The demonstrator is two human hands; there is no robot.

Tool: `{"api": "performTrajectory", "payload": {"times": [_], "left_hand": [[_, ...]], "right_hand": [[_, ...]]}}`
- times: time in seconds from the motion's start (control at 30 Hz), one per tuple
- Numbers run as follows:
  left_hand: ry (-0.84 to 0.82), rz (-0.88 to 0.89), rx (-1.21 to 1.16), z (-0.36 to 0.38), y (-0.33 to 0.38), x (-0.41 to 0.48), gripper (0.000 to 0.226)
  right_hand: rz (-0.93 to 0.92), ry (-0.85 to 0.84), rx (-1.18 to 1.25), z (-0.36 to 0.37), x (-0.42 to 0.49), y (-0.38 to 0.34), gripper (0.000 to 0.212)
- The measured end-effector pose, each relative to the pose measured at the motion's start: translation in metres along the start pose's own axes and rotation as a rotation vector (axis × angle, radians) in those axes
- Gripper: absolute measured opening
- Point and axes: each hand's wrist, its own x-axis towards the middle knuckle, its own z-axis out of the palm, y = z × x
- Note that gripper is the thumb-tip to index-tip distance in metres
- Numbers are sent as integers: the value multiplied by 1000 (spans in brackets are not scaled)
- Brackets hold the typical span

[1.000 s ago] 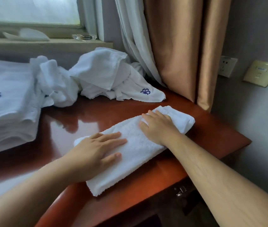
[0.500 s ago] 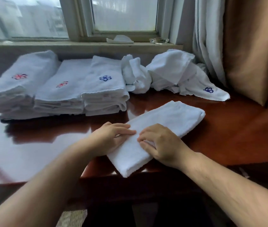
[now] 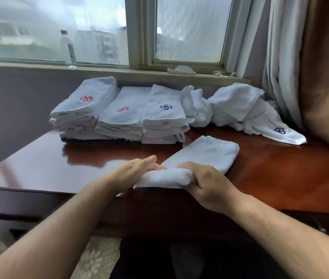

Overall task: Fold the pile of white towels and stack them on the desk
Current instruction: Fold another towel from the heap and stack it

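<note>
Fingers point(image 3: 195, 181) of the right hand point(image 3: 210, 187) curl round the raised near end of the folded towel point(image 3: 205, 154) and grip it. The left hand point(image 3: 131, 174) lies flat and straight-fingered against that same end, holding nothing, and the towel's far end rests on the desk point(image 3: 280, 174) near its front edge. With only one end gripped, the layers could slip apart or the far half sag open on lifting, and a careless carry might knock the folded stacks point(image 3: 123, 117) behind askew or snag the unfolded pile point(image 3: 240, 105) beside them.

Water bottle point(image 3: 68, 49) on windowsill point(image 3: 103, 70); glass ashtray point(image 3: 224, 73) near curtain point(image 3: 280, 57)
</note>
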Motion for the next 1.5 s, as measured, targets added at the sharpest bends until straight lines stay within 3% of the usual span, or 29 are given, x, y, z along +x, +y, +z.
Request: {"api": "performTrajectory", "payload": {"times": [0.1,0.17,0.27,0.33,0.43,0.57,0.67,0.8,0.97,1.27,1.5], "left_hand": [[142,-33,-237,-11,16,-8,61],[174,85,-431,-19,27,-9,70],[227,248,-560,-36,43,-12,93],[295,261,-631,-50,48,-11,80],[470,266,-636,-67,57,-3,36],[732,383,-512,-97,78,13,18],[647,345,-592,-121,71,23,26],[218,119,-694,-121,24,29,58],[97,21,-765,-114,-26,47,57],[368,-145,-627,-159,-32,102,30],[552,-185,-560,-195,-19,142,31]], "right_hand": [[71,125,193,-23,26,-8,13],[59,178,285,-35,45,-22,6],[37,210,365,-49,74,-42,11],[38,236,448,-58,94,-51,17],[68,280,572,-71,127,-63,28],[113,203,709,-80,171,-72,25],[102,198,829,-78,203,-72,13],[119,289,1043,-72,249,-71,15],[163,329,1153,-70,320,-47,31],[385,401,1075,-33,442,47,32],[627,306,923,2,521,110,56]]}}
